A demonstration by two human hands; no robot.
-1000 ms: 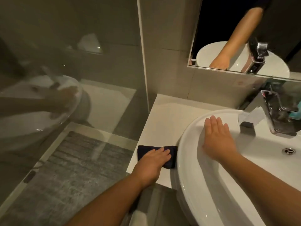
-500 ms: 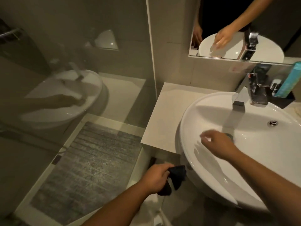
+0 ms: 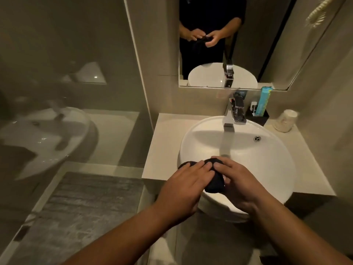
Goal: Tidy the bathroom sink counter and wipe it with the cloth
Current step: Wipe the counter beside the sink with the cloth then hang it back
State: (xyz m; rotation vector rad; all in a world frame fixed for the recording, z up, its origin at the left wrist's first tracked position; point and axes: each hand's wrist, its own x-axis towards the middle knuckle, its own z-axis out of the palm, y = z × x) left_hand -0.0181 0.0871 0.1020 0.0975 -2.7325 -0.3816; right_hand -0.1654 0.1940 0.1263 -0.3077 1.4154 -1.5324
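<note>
Both hands hold a dark cloth [image 3: 215, 183] bunched up above the front rim of the white round sink [image 3: 267, 155]. My left hand [image 3: 186, 186] covers the cloth's left part, fingers laid over it. My right hand [image 3: 238, 183] grips its right part from the other side. Most of the cloth is hidden between the hands. The pale counter [image 3: 162, 150] around the sink shows bare to the left of the basin.
A chrome tap [image 3: 235, 113] stands behind the basin. A black holder [image 3: 257, 116] with a teal tube [image 3: 263, 101] sits at the back right, a pale upturned cup [image 3: 285, 121] beside it. A mirror [image 3: 267, 44] hangs above. A glass shower screen [image 3: 76, 83] and grey mat [image 3: 80, 211] lie left.
My left hand lifted the cloth off the counter's left edge, dropped below it, then brought it up over the sink's front. My right hand left the basin and took hold of the cloth too.
</note>
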